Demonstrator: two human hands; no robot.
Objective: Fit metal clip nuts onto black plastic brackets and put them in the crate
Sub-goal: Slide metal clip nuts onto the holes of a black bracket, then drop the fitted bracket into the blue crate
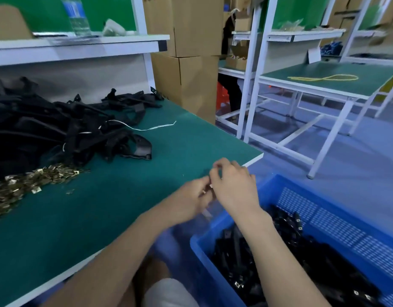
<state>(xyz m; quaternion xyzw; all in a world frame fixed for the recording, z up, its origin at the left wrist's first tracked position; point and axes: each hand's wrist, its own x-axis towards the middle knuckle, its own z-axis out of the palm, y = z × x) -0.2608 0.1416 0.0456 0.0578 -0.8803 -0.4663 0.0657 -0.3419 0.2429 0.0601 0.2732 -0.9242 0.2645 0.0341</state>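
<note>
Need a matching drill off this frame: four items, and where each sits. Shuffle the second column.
Items:
1. clip nuts
2. water bottle
3. yellow cord
4. blue crate

Places:
A. on the far bench
B. on the upper shelf, left
C. beside the green table, on its right
D. on the green table, near-left

Pairs: 1-D, 2-B, 3-A, 4-C

Left hand (191, 201) and right hand (234, 185) meet, fingers curled.

Blue perforated crate (323, 214), green tabletop (124, 196), black brackets (47, 120), seemingly brass-coloured clip nuts (25, 182).
</note>
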